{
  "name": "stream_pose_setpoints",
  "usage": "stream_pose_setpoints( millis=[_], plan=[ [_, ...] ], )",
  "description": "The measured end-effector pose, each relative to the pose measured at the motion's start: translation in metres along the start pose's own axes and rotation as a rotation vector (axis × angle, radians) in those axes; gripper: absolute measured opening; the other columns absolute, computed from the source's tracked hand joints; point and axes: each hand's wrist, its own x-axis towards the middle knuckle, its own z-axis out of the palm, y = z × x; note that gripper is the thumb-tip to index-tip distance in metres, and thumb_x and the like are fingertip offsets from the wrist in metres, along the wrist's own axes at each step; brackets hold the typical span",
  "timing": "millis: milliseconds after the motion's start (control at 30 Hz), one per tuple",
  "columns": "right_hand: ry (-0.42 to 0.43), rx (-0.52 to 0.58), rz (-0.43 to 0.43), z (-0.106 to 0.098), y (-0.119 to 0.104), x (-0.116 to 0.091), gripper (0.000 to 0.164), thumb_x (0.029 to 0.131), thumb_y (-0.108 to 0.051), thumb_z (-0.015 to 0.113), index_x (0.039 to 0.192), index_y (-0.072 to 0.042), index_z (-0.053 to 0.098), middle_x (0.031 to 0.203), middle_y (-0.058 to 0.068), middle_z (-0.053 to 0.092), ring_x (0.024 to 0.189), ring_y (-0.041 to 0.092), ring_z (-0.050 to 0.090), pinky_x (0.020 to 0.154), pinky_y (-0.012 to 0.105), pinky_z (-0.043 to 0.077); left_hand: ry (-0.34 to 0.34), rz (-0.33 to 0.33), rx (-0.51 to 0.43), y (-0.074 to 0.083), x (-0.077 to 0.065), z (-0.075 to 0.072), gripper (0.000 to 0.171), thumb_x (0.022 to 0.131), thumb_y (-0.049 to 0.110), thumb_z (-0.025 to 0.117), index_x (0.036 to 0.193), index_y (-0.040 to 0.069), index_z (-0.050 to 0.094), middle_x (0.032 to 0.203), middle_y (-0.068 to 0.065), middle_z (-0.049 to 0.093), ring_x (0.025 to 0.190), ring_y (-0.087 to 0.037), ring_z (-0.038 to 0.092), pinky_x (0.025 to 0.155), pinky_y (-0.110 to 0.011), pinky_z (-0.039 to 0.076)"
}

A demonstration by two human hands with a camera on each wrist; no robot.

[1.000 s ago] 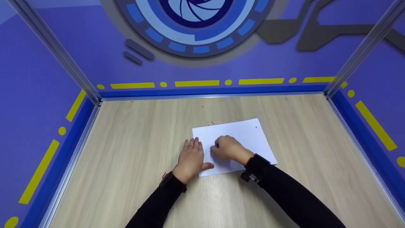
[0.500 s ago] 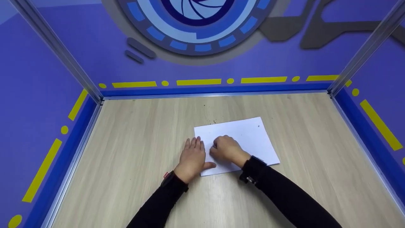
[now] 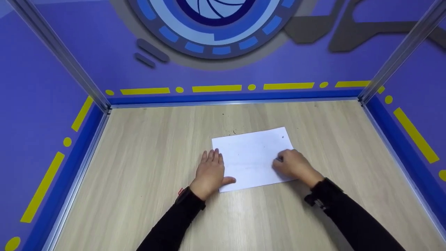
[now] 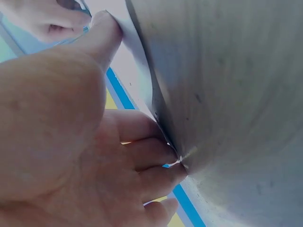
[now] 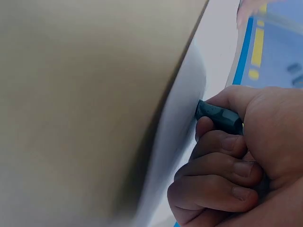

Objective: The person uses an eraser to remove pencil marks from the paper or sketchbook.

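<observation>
A white sheet of paper (image 3: 251,157) lies slightly askew on the wooden table, with faint grey smudges across its middle. My left hand (image 3: 210,173) rests flat along its left edge, fingers straight, thumb reaching onto the sheet. Near the right edge, my right hand (image 3: 292,165) grips a dark green, blunt-ended block that looks like an eraser (image 5: 220,117). In the right wrist view, its tip touches or nearly touches the paper, and the curled fingers (image 5: 215,191) hide much of it. The left wrist view shows the left thumb (image 4: 102,35) over the paper edge.
Dark crumbs (image 3: 233,132) are scattered on the table just behind the paper, and a dark speck (image 3: 282,137) sits near its far right corner. Blue-purple panels (image 3: 223,75) with yellow markings enclose the table (image 3: 153,150) at the back and both sides.
My right hand has swept right across the paper, from near the left hand to the right edge, still gripping the eraser. The left hand stays in place on the sheet.
</observation>
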Motion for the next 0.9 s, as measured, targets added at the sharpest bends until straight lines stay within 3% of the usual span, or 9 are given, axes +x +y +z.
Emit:
stream_pose_setpoints(
  millis=[200, 400, 500, 667, 900],
  plan=[
    [-0.042, -0.003, 0.076, -0.016, 0.026, -0.010, 0.026, 0.098, -0.024, 0.064, 0.090, -0.001, 0.073, 0.090, 0.010, 0.063, 0.082, 0.026, 0.055, 0.074, 0.039, 0.045, 0.009, 0.006, -0.011, -0.001, -0.001, 0.001, 0.114, 0.096, 0.081, 0.063, 0.165, -0.008, 0.042, 0.177, -0.027, 0.038, 0.168, -0.039, 0.036, 0.140, -0.055, 0.027],
    [-0.104, 0.034, 0.114, -0.021, 0.017, -0.002, 0.029, 0.102, -0.029, 0.062, 0.092, -0.003, 0.070, 0.089, 0.009, 0.058, 0.082, 0.025, 0.055, 0.071, 0.036, 0.040, 0.001, 0.007, 0.000, -0.001, -0.001, 0.001, 0.114, 0.097, 0.081, 0.061, 0.166, -0.007, 0.042, 0.177, -0.027, 0.037, 0.168, -0.039, 0.035, 0.140, -0.055, 0.026],
    [-0.101, 0.086, 0.083, -0.013, 0.001, 0.002, 0.032, 0.104, -0.030, 0.062, 0.080, -0.009, 0.060, 0.079, 0.003, 0.049, 0.074, 0.022, 0.050, 0.067, 0.034, 0.038, -0.010, 0.007, 0.015, -0.001, -0.001, 0.002, 0.114, 0.097, 0.082, 0.060, 0.166, -0.007, 0.041, 0.177, -0.027, 0.036, 0.168, -0.039, 0.034, 0.140, -0.054, 0.026],
    [-0.087, 0.126, -0.047, 0.005, -0.044, 0.010, 0.045, 0.105, -0.028, 0.064, 0.067, -0.018, 0.043, 0.068, -0.004, 0.039, 0.065, 0.017, 0.044, 0.063, 0.033, 0.037, -0.006, 0.004, 0.011, 0.000, -0.001, 0.002, 0.115, 0.096, 0.082, 0.061, 0.166, -0.007, 0.041, 0.177, -0.027, 0.036, 0.168, -0.039, 0.035, 0.140, -0.054, 0.026],
    [-0.146, 0.076, -0.145, 0.029, -0.107, 0.026, 0.041, 0.107, -0.027, 0.067, 0.069, -0.015, 0.061, 0.067, -0.002, 0.055, 0.065, 0.019, 0.053, 0.067, 0.037, 0.047, 0.016, 0.008, -0.004, 0.002, 0.001, 0.001, 0.114, 0.095, 0.081, 0.064, 0.165, -0.007, 0.043, 0.176, -0.026, 0.039, 0.167, -0.039, 0.038, 0.140, -0.054, 0.027]
  ],
)
